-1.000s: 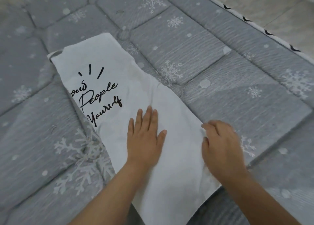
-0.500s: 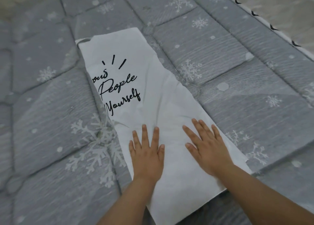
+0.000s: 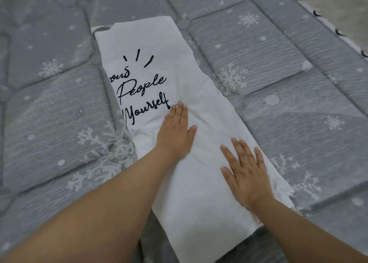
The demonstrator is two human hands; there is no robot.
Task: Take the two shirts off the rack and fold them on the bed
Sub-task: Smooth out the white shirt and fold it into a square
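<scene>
Bed (image 3: 278, 67): fills almost the whole view; grey quilted cover, sewn into padded blocks, printed with white snowflakes and dots.
Edge (image 3: 326, 24): runs down the upper right, white trim with small black marks.
Floor (image 3: 346, 2): pale strip beyond that trim, top right corner; too blurred to tell more.
Shirt (image 3: 159, 44): white, folded lengthwise into a long narrow strip, flat on the cover, running from upper left toward lower right.
Print (image 3: 139, 91): black script on the far half, partly cut by the left fold; "People" and "Yourself" legible, three short strokes above.
Collar: grey sliver at the far left corner.
Left hand (image 3: 176, 135): flat on mid-shirt, fingers straight and together, tips just beside the print; holding nothing.
Right hand (image 3: 247, 173): flat on the nearer right part, fingers spread; holding nothing.
Forearms: bare, crossing the near end, hiding part of the cloth.
</scene>
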